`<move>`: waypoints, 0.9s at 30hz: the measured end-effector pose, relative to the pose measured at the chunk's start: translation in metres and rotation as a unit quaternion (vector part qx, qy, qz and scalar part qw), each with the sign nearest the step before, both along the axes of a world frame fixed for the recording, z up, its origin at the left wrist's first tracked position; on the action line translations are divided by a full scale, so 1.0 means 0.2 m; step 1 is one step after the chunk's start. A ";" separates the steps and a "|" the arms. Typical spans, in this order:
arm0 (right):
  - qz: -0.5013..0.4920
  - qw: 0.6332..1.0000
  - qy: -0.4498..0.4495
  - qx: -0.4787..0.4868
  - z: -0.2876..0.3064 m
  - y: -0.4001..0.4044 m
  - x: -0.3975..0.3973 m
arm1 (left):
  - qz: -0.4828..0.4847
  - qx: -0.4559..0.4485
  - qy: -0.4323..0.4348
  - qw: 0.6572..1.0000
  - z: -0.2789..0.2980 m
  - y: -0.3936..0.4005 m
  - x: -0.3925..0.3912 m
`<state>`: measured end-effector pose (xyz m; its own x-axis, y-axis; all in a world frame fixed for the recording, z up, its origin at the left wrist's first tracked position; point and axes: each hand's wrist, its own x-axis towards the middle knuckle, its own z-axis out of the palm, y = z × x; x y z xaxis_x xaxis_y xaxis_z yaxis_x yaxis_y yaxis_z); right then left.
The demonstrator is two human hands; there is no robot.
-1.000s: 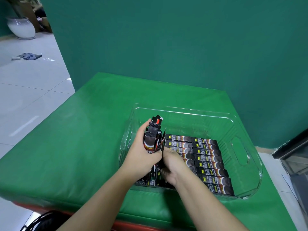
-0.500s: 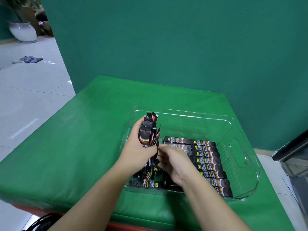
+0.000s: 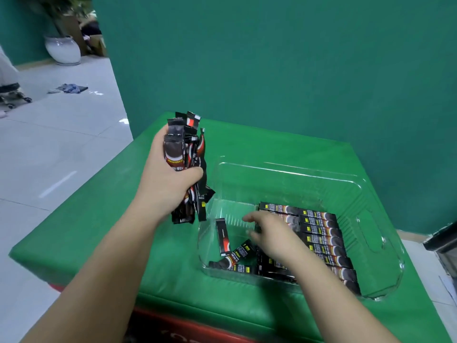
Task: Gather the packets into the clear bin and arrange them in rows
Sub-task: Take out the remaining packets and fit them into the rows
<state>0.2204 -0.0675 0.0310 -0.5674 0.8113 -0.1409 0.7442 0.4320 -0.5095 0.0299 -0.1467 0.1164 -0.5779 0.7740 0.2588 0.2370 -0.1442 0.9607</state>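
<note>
Fingers on my left hand (image 3: 168,180) are wrapped tight around a fat bundle of packets (image 3: 188,167), thumb clamped across the front, holding it upright above the table just left of the clear bin (image 3: 366,184). Can't count the bundle exactly, they overlap too much, but it's clearly more than five. Right hand (image 3: 274,233) is down inside the bin with fingers loosely spread and pointing left; the fingertips (image 3: 247,218) sit over the bare bin floor, and I honestly can't tell if they're touching anything or holding a packet. Behind that hand there's one neat row of packets (image 3: 321,231) stacked side by side along the right half of the bin. I count roughly eight or nine visible, some hidden under my wrist. Three loose packets (image 3: 223,237) lie scattered in the bin's near-left corner, one nearly upright in the view, two angled below it. The bin sits on the green table (image 3: 86,219), near its right side. Off on the tiled floor, far left, there's a white pot (image 3: 63,49) and a crumpled cloth (image 3: 71,88).
</note>
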 end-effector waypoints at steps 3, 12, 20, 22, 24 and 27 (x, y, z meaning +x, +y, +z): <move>0.069 0.991 -0.114 0.015 -0.03 0.02 -0.04 | 0.029 -0.039 0.008 0.999 -0.06 -0.04 -0.11; 0.193 0.930 -0.307 0.059 -0.13 0.02 -0.13 | 0.033 -0.358 0.245 0.900 -0.60 -0.03 -0.33; 0.221 0.933 -0.271 0.083 -0.19 0.00 -0.21 | 0.029 -0.417 0.281 0.864 -0.77 0.03 -0.37; 0.207 0.944 -0.237 0.098 -0.21 0.02 -0.23 | 0.028 -0.421 0.296 0.857 -0.78 0.04 -0.37; 0.186 0.951 -0.216 0.117 -0.22 0.03 -0.24 | 0.029 -0.422 0.299 0.855 -0.79 0.04 -0.37; 0.162 0.957 -0.200 0.135 -0.24 0.06 -0.26 | 0.031 -0.421 0.300 0.855 -0.80 0.04 -0.38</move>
<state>0.1681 -0.0563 -0.0169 -0.7397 0.6393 -0.2101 0.6610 0.7488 -0.0484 -0.0469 -0.1381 -0.0435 -0.5830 0.8047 -0.1121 0.7059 0.5700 0.4204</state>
